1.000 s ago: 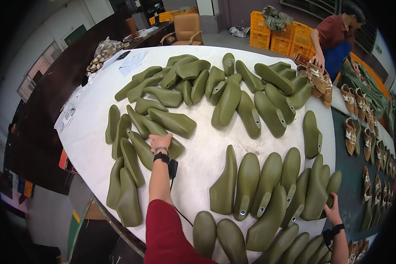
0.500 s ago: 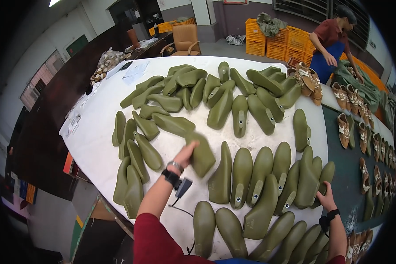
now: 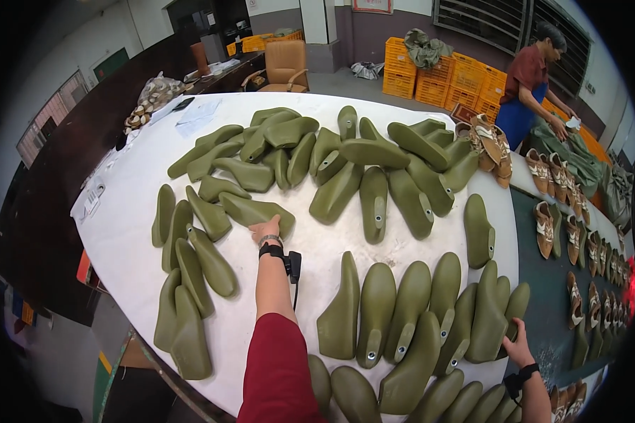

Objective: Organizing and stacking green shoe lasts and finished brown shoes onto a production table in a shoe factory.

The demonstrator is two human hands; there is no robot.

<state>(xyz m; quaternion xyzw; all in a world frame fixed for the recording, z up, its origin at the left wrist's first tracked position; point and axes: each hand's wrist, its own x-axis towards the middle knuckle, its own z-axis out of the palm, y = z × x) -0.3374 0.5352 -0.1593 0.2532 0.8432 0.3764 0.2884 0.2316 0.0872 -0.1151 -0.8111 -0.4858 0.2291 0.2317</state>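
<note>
Many olive-green shoe lasts cover a white-topped table. My left hand (image 3: 266, 229), arm stretched forward, has its fingers closed on the lower edge of a shoe last (image 3: 250, 209) lying on its side left of the middle. At the right edge, my right hand (image 3: 519, 347) grips the lower end of another shoe last (image 3: 518, 302), which stands in a near row. Part of that last hides behind my fingers and its neighbour. Another last (image 3: 374, 152) lies crosswise on top of the far pile. Both wrists wear black straps.
A co-worker (image 3: 533, 88) stands at the far right by green cloth. Brown-and-white shoes (image 3: 545, 229) line a dark green surface (image 3: 547, 303) along the right side. Yellow crates (image 3: 400, 67) and a brown chair (image 3: 286, 62) stand beyond the white tabletop (image 3: 130, 185).
My left hand has let go of the last it carried and moved left to another. A last now lies across the far pile. My right hand stays at the right-hand row.
</note>
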